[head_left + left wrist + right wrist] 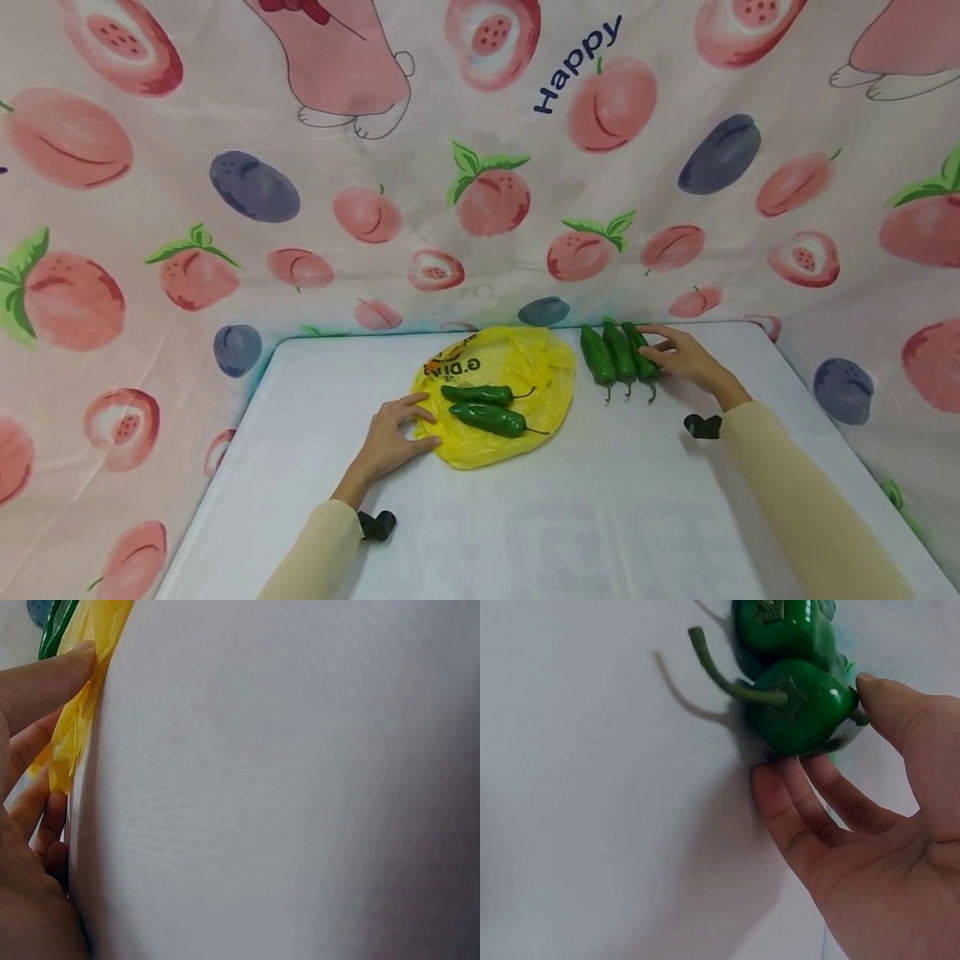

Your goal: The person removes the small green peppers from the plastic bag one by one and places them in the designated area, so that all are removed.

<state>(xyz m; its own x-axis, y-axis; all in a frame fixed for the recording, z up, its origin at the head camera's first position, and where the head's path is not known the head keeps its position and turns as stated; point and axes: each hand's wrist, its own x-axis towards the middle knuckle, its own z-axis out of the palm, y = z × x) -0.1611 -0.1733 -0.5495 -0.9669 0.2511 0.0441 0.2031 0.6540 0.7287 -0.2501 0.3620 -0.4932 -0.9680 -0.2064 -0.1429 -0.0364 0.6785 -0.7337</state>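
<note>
My left hand (pixel 397 433) rests at the left edge of a crumpled yellow plastic bag (pixel 465 446), thumb and fingers spread apart and touching it. In the left wrist view the thumb lies against the bag (pixel 79 705). Two green peppers (pixel 489 419) lie on the bag, stems pointing right. Farther right, three green peppers (pixel 597 357) lie side by side on the table, stems toward me. My right hand (pixel 686 358) holds the rightmost green pepper (pixel 799 712) between thumb and fingers; the thumb is on its upper side, the fingers along its outer side.
The white table (pixel 570 525) ends at the back against a hanging cloth (pixel 420 183) printed with peaches. Dark wrist cameras (pixel 378 525) sit under both sleeves. Dark printed lettering shows on the bag's far part.
</note>
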